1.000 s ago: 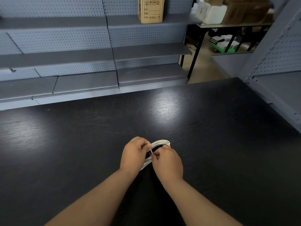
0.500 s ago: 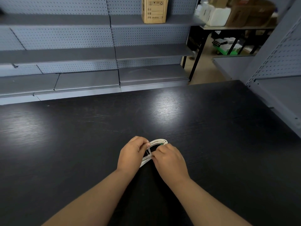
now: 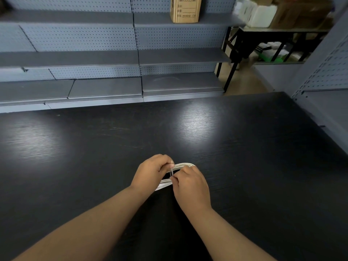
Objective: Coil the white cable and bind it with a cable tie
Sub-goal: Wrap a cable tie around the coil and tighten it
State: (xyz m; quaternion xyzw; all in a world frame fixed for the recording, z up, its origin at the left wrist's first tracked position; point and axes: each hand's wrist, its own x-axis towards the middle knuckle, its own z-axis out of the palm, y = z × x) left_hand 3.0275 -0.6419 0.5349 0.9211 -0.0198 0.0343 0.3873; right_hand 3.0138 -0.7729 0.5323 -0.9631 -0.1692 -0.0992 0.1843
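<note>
A wide black table [image 3: 244, 166] with a fine wood grain fills the lower part of the view, with two soft patches of reflected light on its surface. Behind it stands grey metal shelving [image 3: 94, 59] with perforated back panels, running across the far wall. A tall brown cardboard box [image 3: 185, 9] stands upright on an upper shelf, towards the right. Further right, in a blurred back corner, a dark-legged side table [image 3: 282, 30] carries white plastic containers [image 3: 261, 13] and brown cartons [image 3: 301, 12]. More grey pegboard shelving rises along the right edge. Two bare forearms reach in from the bottom of the view and meet near the middle of the table, close to the near edge. The left hand [image 3: 150, 173] has its fingers curled, with the back of the hand facing up. The right hand [image 3: 190, 185] lies just beside it, fingers also bent inward. Between them is the white cable [image 3: 185, 164], gathered into a flat coil of several loops. One curved end of the coil shows above the right hand, and a few strands show below the left hand. A thin pale cable tie [image 3: 171, 172] runs as a short upright strip across the gap between the two hands. The left thumb and fingers pinch its upper end, and the right fingertips pinch its lower end. Whether the tie already goes round the whole coil cannot be told, as the hands hide most of it.
</note>
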